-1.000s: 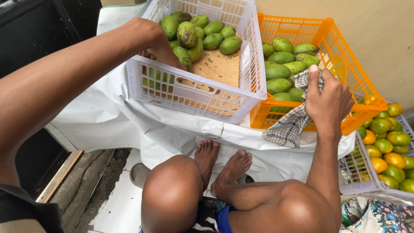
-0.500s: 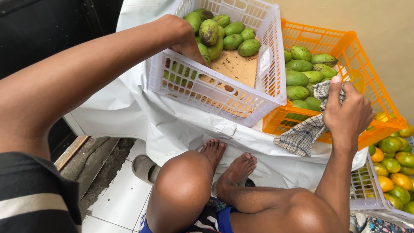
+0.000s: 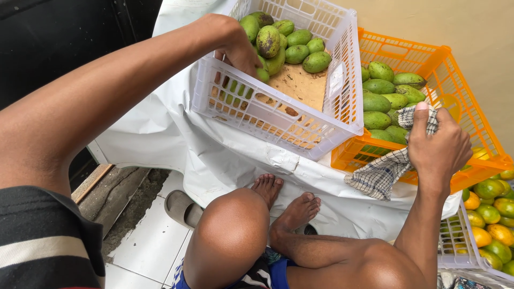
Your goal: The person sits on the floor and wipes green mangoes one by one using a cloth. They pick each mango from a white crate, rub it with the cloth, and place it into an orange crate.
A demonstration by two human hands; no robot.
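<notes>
Reaching into the white crate [image 3: 278,115], the left hand [image 3: 235,45] has its fingers curled down over the near wall among the green mangoes [image 3: 284,43]; fingertips are hidden behind the rim, so whether they pinch a fruit cannot be told. The crate is moulded plastic lattice, tilted, with a stained sheet of brown cardboard [image 3: 300,85] lining its floor. Mangoes here are oval, matt green, some freckled brown, piled at the far end.

Right hand [image 3: 439,142] rests on the rim of the orange crate [image 3: 460,96], fingers pressed together and closed around a checked cloth [image 3: 383,171], woven, blue-grey on white, hanging limp over the crate front. Orange crate is the same lattice plastic and holds smoother, larger green mangoes [image 3: 380,101].

A third, pale basket [image 3: 455,249] at lower right holds round citrus [image 3: 498,214], glossy, yellow to green.

Both crates sit on a crinkled white plastic sheet [image 3: 214,155]. Below: white glazed floor tiles [image 3: 144,246], a grey sandal [image 3: 182,206], bare feet [image 3: 284,200], a rough concrete gap with a wooden plank [image 3: 91,179]. Plain beige wall [image 3: 460,27] behind.
</notes>
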